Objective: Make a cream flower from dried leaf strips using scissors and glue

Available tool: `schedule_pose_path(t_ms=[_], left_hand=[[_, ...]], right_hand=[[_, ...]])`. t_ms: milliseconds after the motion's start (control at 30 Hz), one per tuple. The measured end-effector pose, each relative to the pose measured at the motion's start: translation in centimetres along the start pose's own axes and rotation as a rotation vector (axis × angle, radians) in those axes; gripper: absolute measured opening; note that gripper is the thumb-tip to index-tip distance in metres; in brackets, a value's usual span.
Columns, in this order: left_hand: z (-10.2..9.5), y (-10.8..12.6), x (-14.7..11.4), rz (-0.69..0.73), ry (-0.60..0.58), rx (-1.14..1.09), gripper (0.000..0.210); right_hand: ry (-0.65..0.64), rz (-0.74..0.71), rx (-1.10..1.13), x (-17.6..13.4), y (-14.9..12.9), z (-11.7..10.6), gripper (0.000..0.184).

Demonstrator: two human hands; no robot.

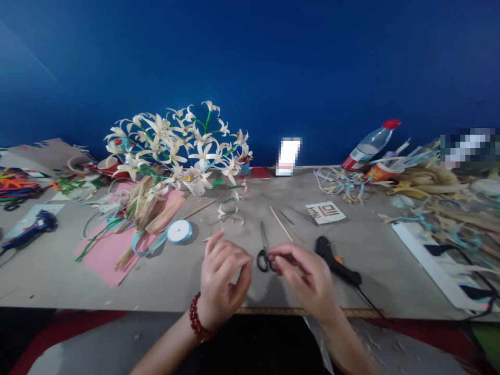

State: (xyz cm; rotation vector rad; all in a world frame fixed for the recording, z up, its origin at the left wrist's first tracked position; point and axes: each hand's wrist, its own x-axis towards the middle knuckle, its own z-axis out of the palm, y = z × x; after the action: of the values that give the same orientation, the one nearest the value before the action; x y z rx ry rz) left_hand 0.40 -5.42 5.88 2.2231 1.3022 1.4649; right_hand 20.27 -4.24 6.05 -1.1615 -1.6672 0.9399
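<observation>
My left hand (224, 278), with a red bead bracelet (197, 320) at its wrist, is raised over the front of the table. Its thumb and forefinger meet in a pinch while the other fingers curl upward. My right hand (307, 276) faces it a short gap away, thumb and fingertips pressed together too. Whatever lies between either set of fingertips is too small or hidden to name. Scissors (263, 250) with black handles rest on the table between the hands, partly covered by my right fingertips. A black glue gun (332, 260) lies just right of my right hand.
White husk-like flowers (203, 151) on green stems stand at the back. Left are a light blue ribbon roll (179, 230), pink paper (105, 260) and a blue glue gun (33, 229). Right are a white power strip (422, 265), a tilted bottle (369, 148) and dry husks. Thin sticks (281, 224) lie ahead.
</observation>
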Motion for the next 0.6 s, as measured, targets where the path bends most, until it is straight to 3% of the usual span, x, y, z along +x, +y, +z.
schedule_pose_path(t_ms=[200,300,400,467,600], left_hand=[[0.0,-0.7,-0.1,0.181,0.098,-0.004,0.021],[-0.1,-1.1,-0.2,0.266,0.114,-0.023,0.017],[0.2,-1.6,-0.5,0.293,0.099,-0.065,0.02],[0.5,-1.9,-0.8,0.192,0.056,-0.175,0.025],[0.9,-2.1,-1.5,-0.288,-0.106,-0.682,0.017]], right_hand=[[-0.315,0.389,0.841,-0.4,-0.3,1.9,0.029],[-0.404,0.549,0.996,-0.5,0.2,2.3,0.034],[-0.427,0.594,0.99,-0.7,0.5,2.4,0.034],[-0.412,0.581,0.938,-0.8,0.5,2.5,0.034],[-0.35,0.503,0.763,-0.9,0.3,2.5,0.034]])
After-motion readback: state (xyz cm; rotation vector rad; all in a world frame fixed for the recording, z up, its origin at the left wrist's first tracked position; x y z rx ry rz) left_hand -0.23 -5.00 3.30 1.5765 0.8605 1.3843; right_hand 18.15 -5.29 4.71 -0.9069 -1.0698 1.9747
